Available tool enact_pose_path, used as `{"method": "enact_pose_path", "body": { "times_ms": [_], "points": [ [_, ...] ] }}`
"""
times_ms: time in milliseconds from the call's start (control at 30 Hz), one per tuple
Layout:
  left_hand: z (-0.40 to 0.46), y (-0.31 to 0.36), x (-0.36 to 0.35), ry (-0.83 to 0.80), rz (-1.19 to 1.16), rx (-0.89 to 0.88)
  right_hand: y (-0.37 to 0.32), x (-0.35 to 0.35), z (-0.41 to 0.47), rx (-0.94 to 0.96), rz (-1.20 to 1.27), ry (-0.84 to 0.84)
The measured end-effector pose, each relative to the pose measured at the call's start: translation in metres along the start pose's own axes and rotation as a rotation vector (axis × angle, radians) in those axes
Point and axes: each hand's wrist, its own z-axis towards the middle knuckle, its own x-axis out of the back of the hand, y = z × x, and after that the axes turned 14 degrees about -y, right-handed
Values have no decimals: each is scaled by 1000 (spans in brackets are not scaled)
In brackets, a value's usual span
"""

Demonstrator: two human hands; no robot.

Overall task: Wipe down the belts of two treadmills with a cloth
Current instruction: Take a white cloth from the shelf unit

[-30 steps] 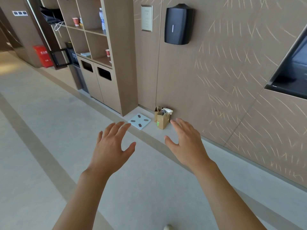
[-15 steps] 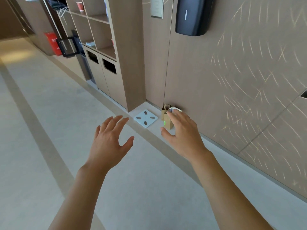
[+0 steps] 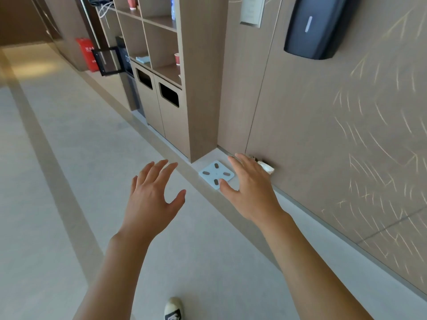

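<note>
Both hands, left (image 3: 152,199) and right (image 3: 250,188), are spread and hold nothing. No cloth or treadmill is in view. Expect a cloth to be light and limp: bunch it in your palm.

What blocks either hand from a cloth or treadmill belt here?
Cannot judge: no cloth or treadmill shows. Left hand and right hand are open and empty above the floor; the right hand covers most of a paper bag by the wall.

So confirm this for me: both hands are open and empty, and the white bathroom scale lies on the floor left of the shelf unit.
Not left. In the head view the white bathroom scale lies right of the shelf unit, by the wall. Both hands, left and right, are open and empty.
</note>
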Motion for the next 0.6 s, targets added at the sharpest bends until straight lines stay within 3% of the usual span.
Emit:
{"method": "enact_pose_path", "body": {
  "times_ms": [300, 600],
  "points": [
    [99, -137, 60, 15, -14, 48, -89, -35, 157, -6, -4, -33],
    [161, -201, 91, 45, -19, 60, -124, -47, 251, 18, -6, -64]
  ]
}}
